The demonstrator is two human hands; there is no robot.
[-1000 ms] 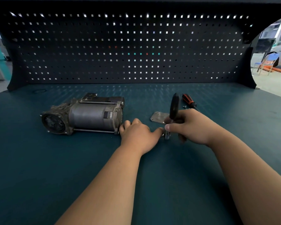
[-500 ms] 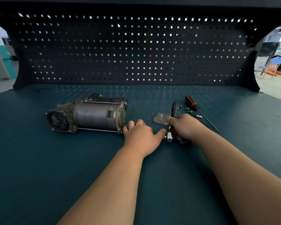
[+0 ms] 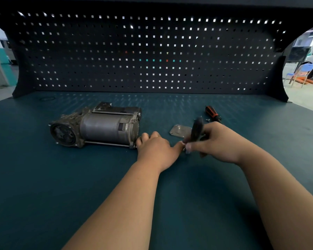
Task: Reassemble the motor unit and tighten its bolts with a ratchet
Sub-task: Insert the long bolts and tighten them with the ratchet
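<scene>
The motor unit (image 3: 96, 127) lies on its side on the teal workbench (image 3: 43, 177), left of centre, its long through-bolt along the near side. The left hand (image 3: 155, 147) rests at the unit's right end, fingers curled under and thumb stretched right; whether it holds anything cannot be told. The right hand (image 3: 217, 141) grips the dark ratchet (image 3: 196, 129), handle pointing up and away, head down near the left thumb. Beyond lie a small metal cover plate (image 3: 179, 130), a screwdriver (image 3: 212, 113) and a loose bolt (image 3: 208, 120), before the pegboard (image 3: 152, 51).
</scene>
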